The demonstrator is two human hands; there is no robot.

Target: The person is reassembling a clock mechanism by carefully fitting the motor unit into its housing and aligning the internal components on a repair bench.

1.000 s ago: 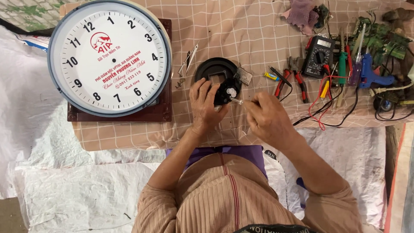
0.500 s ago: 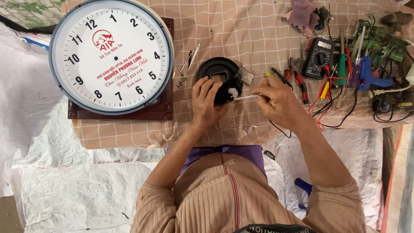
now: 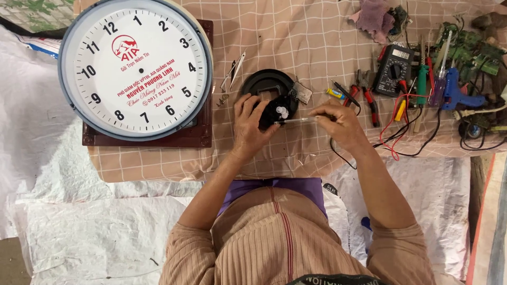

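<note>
A big round clock with a smooth white face and a grey rim lies at the left on a dark brown board. Both rest on a soft checked cloth over the bench. Beside the clock lie thin metal tweezers. In the middle is a black plastic movement, round in shape, with small white gears showing. The left hand lies palm down on its lower part, fingers bent around the black casing and holding it. The right hand is turned inward, its fingers pinched shut on a thin clear rod whose tip reaches the gears. To the right are red pliers, a dark multimeter with red and black wires, a blue glue gun and green circuit boards.
</note>
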